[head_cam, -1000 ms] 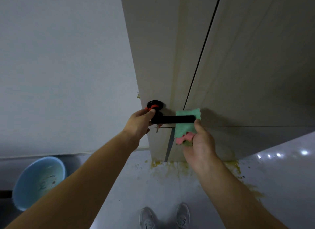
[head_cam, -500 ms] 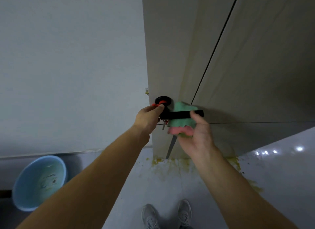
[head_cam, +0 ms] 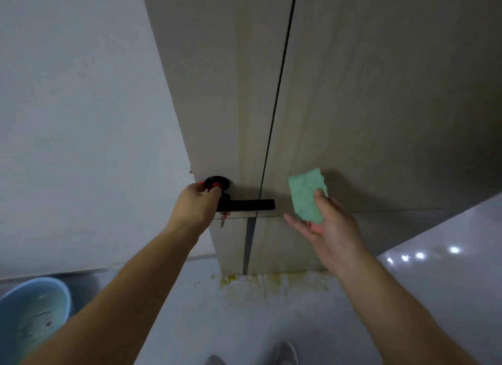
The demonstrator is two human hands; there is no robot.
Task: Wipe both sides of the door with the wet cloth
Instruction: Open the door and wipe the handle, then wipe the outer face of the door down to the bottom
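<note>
Grey floor [head_cam: 217, 324] has yellow stains [head_cam: 271, 281] below the door [head_cam: 380, 93], left hand [head_cam: 195, 204] has fingers curled round the handle [head_cam: 244, 205] base, right hand [head_cam: 328, 229] pinches the cloth [head_cam: 305, 193] just right of the handle

Cut off at eight o'clock by left and bottom edges: blue basin [head_cam: 35, 310]. Clipped at six o'clock to mere toes: grey shoes [head_cam: 286, 353]. Lost at twelve o'clock past the top edge: door [head_cam: 366, 93]. Hidden under left hand [head_cam: 198, 204]: root of black handle [head_cam: 250, 204]. Too small and blurred to read: key [head_cam: 222, 220] hanging beneath. Covered by thumb of right hand [head_cam: 331, 229]: lower corner of green cloth [head_cam: 305, 196].
</note>
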